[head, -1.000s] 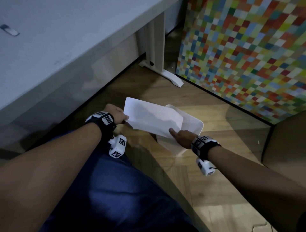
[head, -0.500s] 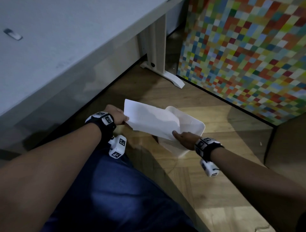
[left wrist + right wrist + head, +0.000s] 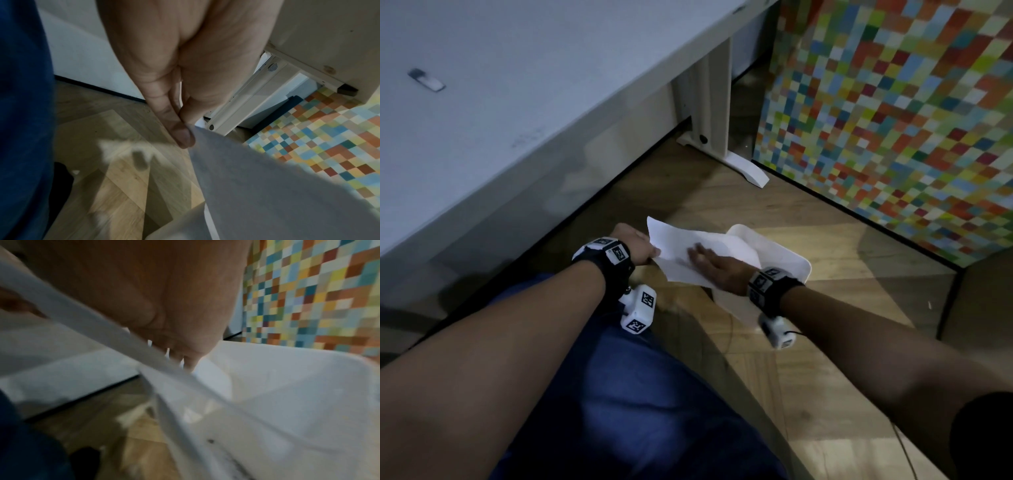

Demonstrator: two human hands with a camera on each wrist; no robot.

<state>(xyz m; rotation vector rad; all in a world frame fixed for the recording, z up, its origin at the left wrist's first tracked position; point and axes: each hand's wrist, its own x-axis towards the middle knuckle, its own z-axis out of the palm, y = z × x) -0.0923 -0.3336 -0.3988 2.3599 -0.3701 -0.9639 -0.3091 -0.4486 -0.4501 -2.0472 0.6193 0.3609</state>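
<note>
The left hand [image 3: 635, 245] is narrow: in the left wrist view its thumb and fingers [image 3: 183, 134] pinch the sheet [image 3: 678, 246] at its 9 o'clock edge. The right hand [image 3: 717, 265] is wide, with the palm down and the fingers straight and blurred. It lies flat on top of the sheet toward the 4 o'clock side and grips nothing. In the right wrist view the sheet's edge [image 3: 102, 324] crosses in front of that hand's fingers [image 3: 191, 361].

The sheet is white and slightly bent, stretched between the two hands in mid-frame above the floor [image 3: 825, 325]. Its 3 o'clock part covers the near corner of the bin [image 3: 787, 260]. The bin is white with rounded corners. It stands on the floor at 3 o'clock from the sheet, and its open top [image 3: 287, 386] shows in the right wrist view.

Counted: two hands, one sheet, one bin, two wrist cameras.

A grey desk [image 3: 517, 102] fills the 10 o'clock area, with one small flat object [image 3: 426, 79] on it. One white desk leg [image 3: 714, 113] stands at 12 o'clock. One mosaic panel [image 3: 893, 120] of coloured squares rises at 2 o'clock. Blue trousers [image 3: 637, 411] lie at 6 o'clock.
</note>
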